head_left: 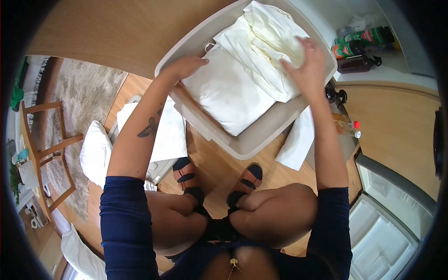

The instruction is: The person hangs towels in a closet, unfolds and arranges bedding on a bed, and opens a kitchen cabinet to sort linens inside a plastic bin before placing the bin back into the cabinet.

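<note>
A large beige plastic bin [242, 151] is at the top centre, tilted in view. Inside it lie a white folded item [228, 91], smooth and padded, and a crumpled cream-white cloth [268, 51] partly over it. My left hand [189, 66] is at the bin's left side, fingers pointing inward near the edge of the padded item, holding nothing visible. Over the right part of the cream-white cloth is my right hand [308, 65], its thumb and fingers spread apart, touching or just above the cloth.
White cloths [170, 133] and a white pillow [96, 151] lie at the left. Another white cloth [298, 140] is right of the bin. Bottles [368, 36] stand on a shelf at the upper right, with a red-capped bottle [345, 125] below. A wooden chair [60, 144] is far left.
</note>
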Motion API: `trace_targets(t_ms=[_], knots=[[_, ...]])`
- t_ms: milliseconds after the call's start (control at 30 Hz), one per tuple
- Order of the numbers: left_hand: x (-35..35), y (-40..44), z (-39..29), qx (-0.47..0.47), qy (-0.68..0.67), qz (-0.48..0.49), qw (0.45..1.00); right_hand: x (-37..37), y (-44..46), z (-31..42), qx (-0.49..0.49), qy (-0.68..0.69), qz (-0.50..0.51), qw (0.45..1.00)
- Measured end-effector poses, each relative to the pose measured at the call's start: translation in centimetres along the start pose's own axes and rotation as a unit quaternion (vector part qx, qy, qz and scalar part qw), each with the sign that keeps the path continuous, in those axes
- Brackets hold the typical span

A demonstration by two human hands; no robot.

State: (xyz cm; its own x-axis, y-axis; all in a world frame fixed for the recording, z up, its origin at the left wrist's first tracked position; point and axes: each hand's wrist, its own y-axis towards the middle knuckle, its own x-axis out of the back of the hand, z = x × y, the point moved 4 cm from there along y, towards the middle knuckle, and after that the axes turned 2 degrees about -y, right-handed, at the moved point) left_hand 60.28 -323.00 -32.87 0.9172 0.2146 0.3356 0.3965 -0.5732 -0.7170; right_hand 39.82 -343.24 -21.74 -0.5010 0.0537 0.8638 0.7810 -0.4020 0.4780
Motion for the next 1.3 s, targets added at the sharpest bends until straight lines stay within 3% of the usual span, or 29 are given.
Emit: trace_targets(t_ms=[67,133,167,200,267,433,600,800,867,933,1000,1067,1133,1200,1300], knots=[[0.0,0.7,0.5,-0.025,0.014,0.008,1.0,-1.2,0.0,-4.6,-0.034,0.028,0.026,0.999],[-0.3,0.9,0.5,-0.048,0.032,0.015,0.998,-2.6,-0.2,-6.2,-0.135,0.09,0.132,0.978],[-0.5,0.9,0.2,-0.084,0.136,-0.021,0.987,-3.5,-0.8,-6.6,-0.176,0.131,0.209,0.953],[-0.6,0.8,-0.1,-0.118,0.239,-0.057,0.962,-4.0,-1.1,-6.1,-0.174,0.134,0.207,0.953],[-0.8,0.9,0.1,-0.117,0.236,-0.077,0.962,-5.5,-2.4,-4.4,-0.091,0.108,0.259,0.956],[-1.0,1.8,0.3,-0.125,0.248,-0.096,0.956,-5.2,-4.1,2.1,-0.08,-0.139,0.355,0.921],[-1.2,1.3,0.1,-0.133,0.215,-0.075,0.965,-8.0,-4.9,1.7,-0.071,-0.231,0.298,0.923],[-1.0,1.1,-0.2,-0.145,0.257,-0.112,0.949,-7.1,-2.5,-1.7,-0.065,-0.072,0.264,0.96],[-0.5,0.5,-1.6,-0.185,0.217,-0.134,0.949,-4.3,-0.7,-4.9,-0.201,0.025,0.205,0.958],[-0.1,-0.7,-3.2,-0.222,0.174,-0.156,0.947,-1.2,0.5,-8.2,-0.297,0.232,0.218,0.9],[-0.6,-2.3,-5.6,-0.282,0.074,-0.085,0.953,1.5,0.6,-10.1,-0.29,0.456,0.162,0.826],[-2.2,-5.3,-7.9,-0.229,-0.168,0.061,0.957,4.4,0.3,-8.0,-0.325,0.604,0.089,0.723],[-4.2,-6.2,-9.7,-0.233,-0.304,0.165,0.909,3.8,-1.0,-7.7,-0.332,0.697,0.064,0.632],[-5.1,-8.8,-11.9,-0.329,-0.374,0.261,0.827,3.3,-1.4,-6.2,-0.334,0.747,0.057,0.572],[-3.8,-11.3,-12.9,-0.353,-0.424,0.237,0.799,2.0,-0.8,-3.4,-0.337,0.788,0.066,0.512]])
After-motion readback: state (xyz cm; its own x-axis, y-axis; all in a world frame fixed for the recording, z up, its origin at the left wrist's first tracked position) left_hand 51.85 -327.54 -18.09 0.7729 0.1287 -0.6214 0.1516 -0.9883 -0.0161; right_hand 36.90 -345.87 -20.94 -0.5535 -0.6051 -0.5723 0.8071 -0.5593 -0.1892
